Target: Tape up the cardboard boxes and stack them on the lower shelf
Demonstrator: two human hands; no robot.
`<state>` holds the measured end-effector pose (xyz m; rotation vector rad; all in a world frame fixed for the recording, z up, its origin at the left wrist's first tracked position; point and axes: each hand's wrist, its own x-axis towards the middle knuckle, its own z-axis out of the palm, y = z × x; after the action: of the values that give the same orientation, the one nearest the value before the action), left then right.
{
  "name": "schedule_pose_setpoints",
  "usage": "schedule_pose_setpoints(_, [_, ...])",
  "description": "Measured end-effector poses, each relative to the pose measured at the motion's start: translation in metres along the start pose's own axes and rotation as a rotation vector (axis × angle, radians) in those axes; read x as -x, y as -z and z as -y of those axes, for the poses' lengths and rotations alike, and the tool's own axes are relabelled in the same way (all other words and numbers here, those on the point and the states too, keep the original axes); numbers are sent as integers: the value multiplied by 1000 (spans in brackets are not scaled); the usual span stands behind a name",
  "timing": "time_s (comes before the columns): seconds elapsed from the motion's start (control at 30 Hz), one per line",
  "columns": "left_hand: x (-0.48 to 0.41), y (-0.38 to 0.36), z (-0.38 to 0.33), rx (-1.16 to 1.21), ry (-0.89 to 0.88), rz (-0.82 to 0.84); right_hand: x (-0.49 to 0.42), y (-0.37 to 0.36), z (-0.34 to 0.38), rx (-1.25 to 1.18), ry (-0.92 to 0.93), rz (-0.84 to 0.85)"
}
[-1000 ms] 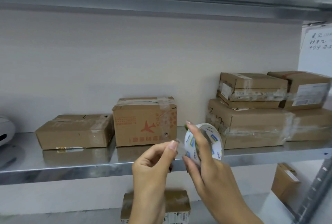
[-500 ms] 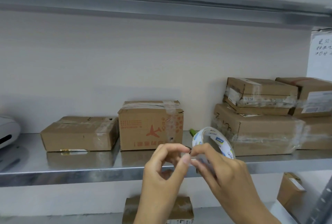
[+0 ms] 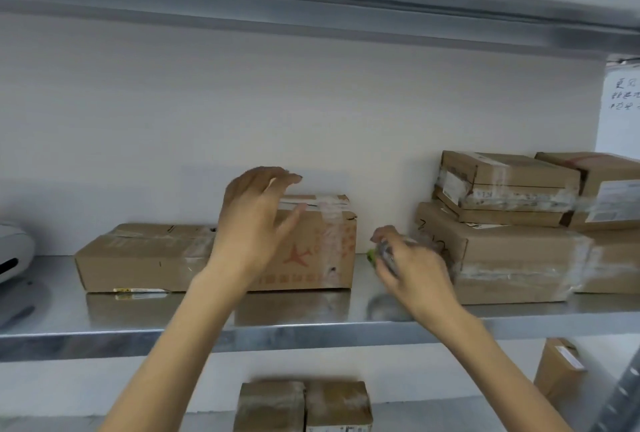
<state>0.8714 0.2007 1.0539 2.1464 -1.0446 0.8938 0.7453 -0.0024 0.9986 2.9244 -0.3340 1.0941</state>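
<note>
Both hands have gone up and apart since a moment ago, when they were close together picking at the tape below the shelf edge. Now the left hand (image 3: 256,220) is up in front of the plane box (image 3: 311,248), a brown box with a red plane on it. Its fingers are spread out and it holds nothing. I cannot tell if it touches the box.

The right hand (image 3: 414,269) is over the metal shelf (image 3: 311,331), in the gap between the plane box and the big box (image 3: 512,258). Its fingers curl round the tape roll (image 3: 382,253), which looks blurry, with a bit of green at its left side.

A flat box (image 3: 145,255) lies right beside the plane box, on its left. A smaller box (image 3: 502,182) sits on top of the big box, and both have shiny tape on them. A white machine (image 3: 14,251) peeks in at the left edge.

Down below, on the lower shelf (image 3: 433,412), a taped box (image 3: 304,404) sits in the middle. Another brown box (image 3: 557,369) leans further right.
</note>
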Motion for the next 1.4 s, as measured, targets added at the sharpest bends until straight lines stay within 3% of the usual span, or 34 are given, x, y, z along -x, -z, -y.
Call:
schedule_pose_setpoints(0.1, [-4,-10,15,-48,0,187,-3,-20,-14,-74,-4,153])
schedule_pose_setpoints(0.17, [1,-12,17,-23,-2,175,-3,-26,-18,-148,-5,207])
schedule_pose_setpoints(0.33, [9,-15,15,-65,-70,56,-31,3,5,-613,-44,-127])
schedule_pose_setpoints(0.43, [8,-16,16,-41,-73,23,-56,10,30,-798,-22,36])
schedule_pose_setpoints(0.5, [7,-18,17,-37,-76,11,-61,1,38,-782,1,78])
schedule_pose_setpoints(0.63, [9,-21,16,-36,-78,-27,-57,-9,33,-635,154,-45])
schedule_pose_setpoints(0.8, [12,-16,14,-50,-63,-11,-53,-2,34,-476,243,-21])
schedule_pose_setpoints(1.03, [26,15,11,-140,-138,-61,-8,-5,41,-279,456,-421])
schedule_pose_setpoints(1.1, [22,23,13,-140,-189,66,3,-6,44,-246,473,-503])
schedule_pose_setpoints(1.17, [15,28,15,-122,-142,308,10,-5,47,-221,493,-545])
schedule_pose_setpoints(1.23, [12,28,19,-138,-94,424,14,1,49,-257,492,-538])
schedule_pose_setpoints(1.3, [16,28,21,-140,-108,409,16,11,47,-394,435,-486])
schedule_pose_setpoints(1.4, [29,31,17,-149,-169,323,5,29,43,-471,263,-240])
